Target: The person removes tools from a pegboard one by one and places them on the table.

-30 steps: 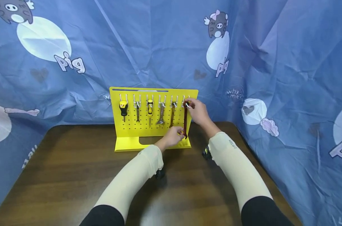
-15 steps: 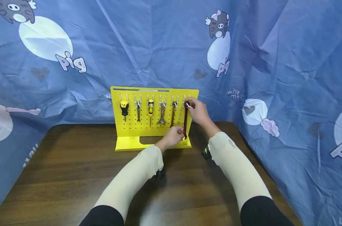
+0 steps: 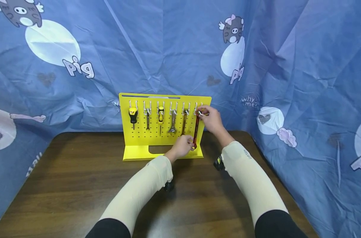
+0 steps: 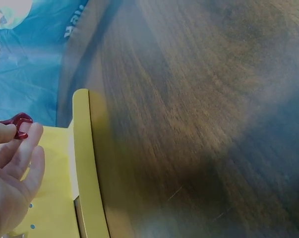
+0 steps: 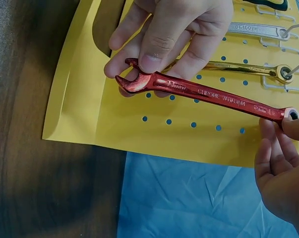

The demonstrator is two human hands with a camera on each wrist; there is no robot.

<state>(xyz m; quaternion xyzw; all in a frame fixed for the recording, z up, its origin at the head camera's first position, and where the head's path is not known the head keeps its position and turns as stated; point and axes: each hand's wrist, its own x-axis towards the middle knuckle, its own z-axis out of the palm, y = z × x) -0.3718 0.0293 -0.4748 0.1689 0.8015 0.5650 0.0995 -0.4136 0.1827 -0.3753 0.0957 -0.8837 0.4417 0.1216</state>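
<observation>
A red combination wrench (image 5: 209,95) hangs nearly upright in front of the right end of a yellow pegboard (image 3: 138,150). My left hand (image 3: 181,146) pinches its open-jaw lower end between thumb and fingers, as the right wrist view shows up close. My right hand (image 3: 212,119) holds the ring end at the top, thumb on one side and fingers behind. The ring sits right at the tip of the rightmost white hook (image 3: 201,113). In the left wrist view only the wrench's lower end (image 4: 23,121) shows; the rest is hidden or out of frame.
Left of it on hooks hang a gold wrench (image 3: 184,120), an adjustable wrench (image 3: 172,122), a yellow screwdriver (image 3: 160,114), a small wrench (image 3: 148,119) and a stubby yellow-black screwdriver (image 3: 133,115). The board stands on a brown wooden table (image 3: 79,172) before a blue curtain (image 3: 180,49).
Both hands keep their hold on the red wrench. Its lower end has swung slightly left, so it leans a little more. The head view has shifted slightly.
</observation>
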